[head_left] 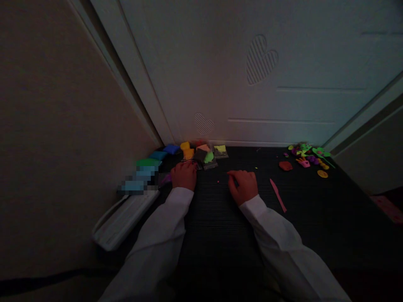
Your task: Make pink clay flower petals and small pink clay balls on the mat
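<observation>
Dim throughout, badly underexposed. Door point(195, 63) at 12 o'clock is the palest broad surface: soft, flat grey light, source uncertain, gentle shading in its heart reliefs point(262, 61). Wall point(56, 147) at 9 sinks to murky brown. Tabletop point(214, 226) goes near-black toward 6, detail lost. Left hand point(184, 176) and right hand point(244, 186) read dull red, fingers poorly separated; white sleeves point(163, 226) greyed. Faint red glow at the door's foot, just off centre toward 12. Coarse pixel blocks point(138, 178) between 8 and 9. Wide-lens stretch toward the edges; corners darkest.
</observation>
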A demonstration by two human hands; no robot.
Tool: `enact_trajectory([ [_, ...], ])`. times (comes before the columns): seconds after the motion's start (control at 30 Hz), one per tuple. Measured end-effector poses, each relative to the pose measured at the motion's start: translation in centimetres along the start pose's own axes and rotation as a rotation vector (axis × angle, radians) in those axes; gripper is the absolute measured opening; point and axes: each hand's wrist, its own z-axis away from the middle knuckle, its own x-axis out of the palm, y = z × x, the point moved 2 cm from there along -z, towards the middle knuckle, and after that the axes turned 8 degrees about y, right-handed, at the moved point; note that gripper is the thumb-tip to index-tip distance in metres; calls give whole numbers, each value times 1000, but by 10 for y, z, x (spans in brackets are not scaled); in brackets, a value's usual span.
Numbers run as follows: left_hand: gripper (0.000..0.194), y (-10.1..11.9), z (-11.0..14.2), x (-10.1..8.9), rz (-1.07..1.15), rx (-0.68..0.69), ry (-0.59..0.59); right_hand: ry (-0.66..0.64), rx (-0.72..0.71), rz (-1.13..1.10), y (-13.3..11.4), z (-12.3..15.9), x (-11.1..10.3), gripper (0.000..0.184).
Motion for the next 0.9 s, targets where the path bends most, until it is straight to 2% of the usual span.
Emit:
enact_trajectory([
  [0.3,19,1,1,0,20,26,58,9,-8,-70,-4,3,-1,19],
  [0.53,15,2,-2,-7,82,60,121,-37,-22,-127,-5,3,0,19],
  [0.6,12,2,-3,-7,127,81,144,-82,-38,-226,-9,5,1,20],
  [0.7,10,2,-4,-5,202,88,175,-235,-83,-386,-20,13,4,18],
  [0.8,12,1,-5,-2,292,12,197,-386,-157,-430,-31,20,7,16],
  [0.9,13,-2,-5,-1,381,-89,237,-420,-182,-414,-33,21,8,15],
])
